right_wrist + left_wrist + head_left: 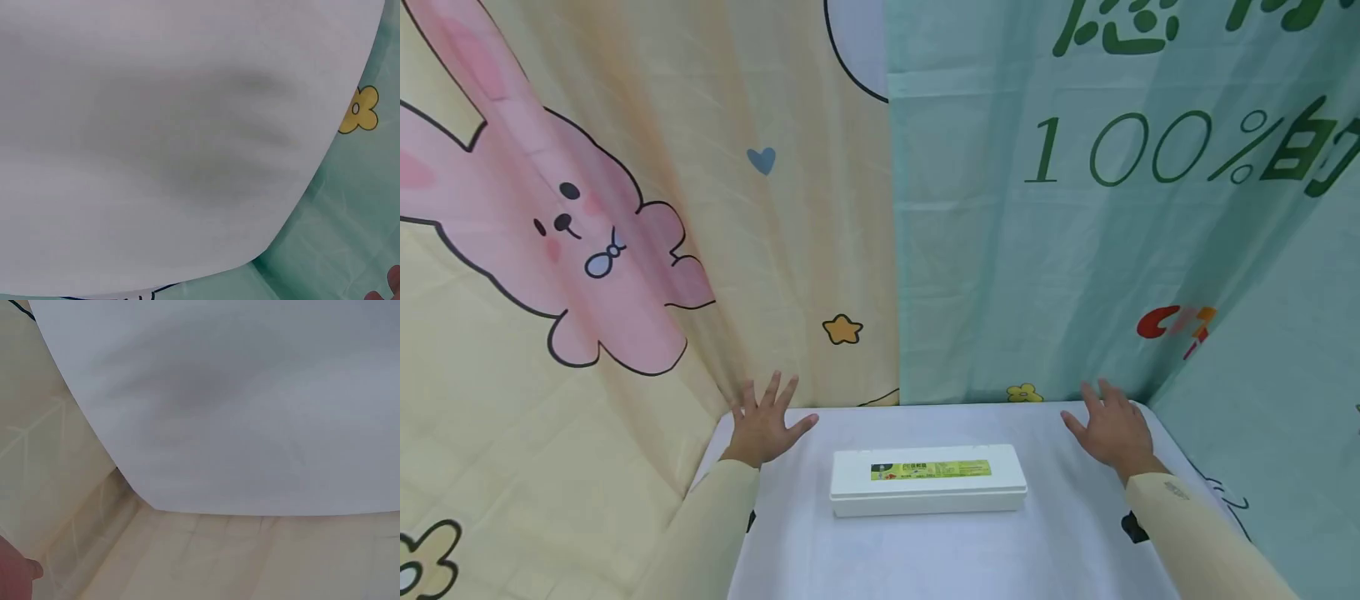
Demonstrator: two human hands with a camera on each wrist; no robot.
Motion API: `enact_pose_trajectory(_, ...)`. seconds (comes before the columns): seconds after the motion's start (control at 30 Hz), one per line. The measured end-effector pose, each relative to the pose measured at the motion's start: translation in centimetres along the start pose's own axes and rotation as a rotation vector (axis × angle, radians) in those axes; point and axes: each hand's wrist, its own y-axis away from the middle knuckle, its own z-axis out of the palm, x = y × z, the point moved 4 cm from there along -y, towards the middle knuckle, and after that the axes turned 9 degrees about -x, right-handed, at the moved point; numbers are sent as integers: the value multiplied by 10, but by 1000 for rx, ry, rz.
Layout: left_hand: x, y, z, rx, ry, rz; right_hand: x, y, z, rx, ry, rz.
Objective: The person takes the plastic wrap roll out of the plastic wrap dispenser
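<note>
A long white lidded box (pixel 928 502) with a yellow-green label (pixel 931 470) lies across the middle of the table. To its left, my left hand (pixel 763 429) is held over the table's far left corner, fingers spread and nothing in it. My right hand (pixel 1112 429) hovers near the far right corner, its fingers straight and apart, also holding nothing. Soft hand shadows fall on the white surface in both wrist views. Only a bit of the left hand (pixel 15 575) shows in the left wrist view, and a few fingertips (pixel 394 281) in the right wrist view.
A white table (pixel 955 562) with rounded far corners carries the box. Behind it hang a cream curtain (pixel 760 250) with a pink rabbit print and a teal curtain (pixel 985 275) with green lettering, both close to the table's edges.
</note>
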Motion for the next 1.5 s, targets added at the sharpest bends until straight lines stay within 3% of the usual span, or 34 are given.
enact_pose_trajectory(0.27,5,3,15,-42,40,-16,-16,3,24,8,-33,-41)
enact_pose_trajectory(0.4,10,8,29,-89,99,-36,-27,7,40,-29,-104,-20)
enact_pose_trajectory(0.6,21,12,48,-105,195,-45,-43,13,64,-87,-201,0)
enact_pose_trajectory(0.87,33,15,76,-181,347,-83,-75,22,70,-110,-258,-70)
enact_pose_trajectory(1.2,54,28,109,-214,587,-97,-112,28,72,-62,-200,-245)
enact_pose_trajectory(1.5,55,38,139,-197,776,-137,-143,30,87,-168,-76,-334)
